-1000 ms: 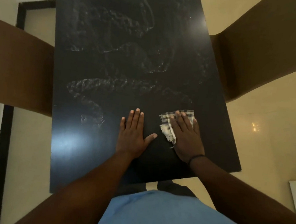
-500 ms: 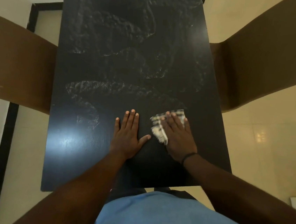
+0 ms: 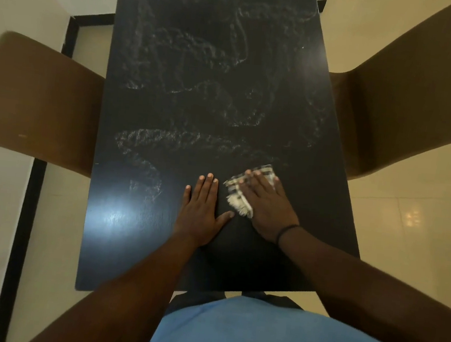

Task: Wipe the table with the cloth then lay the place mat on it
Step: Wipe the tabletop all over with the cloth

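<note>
A long black table (image 3: 189, 78) runs away from me, marked with pale damp wipe streaks. A small checked white cloth (image 3: 237, 195) lies on its near right part. My right hand (image 3: 266, 207) presses flat on the cloth, fingers extended, with the frayed edge showing to the left of the palm. Just left of the cloth, my left hand (image 3: 201, 214) rests flat on the bare table surface, fingers together, thumb out toward the cloth. No place mat is in view.
A brown chair (image 3: 36, 103) stands against the table's left side, another brown chair (image 3: 411, 87) at the right side. Cream tiled floor (image 3: 400, 239) surrounds the table. My blue shirt (image 3: 284, 341) fills the bottom of the view.
My right hand slid the cloth a little to the left across the table, then back slightly right. My left hand stayed flat in place.
</note>
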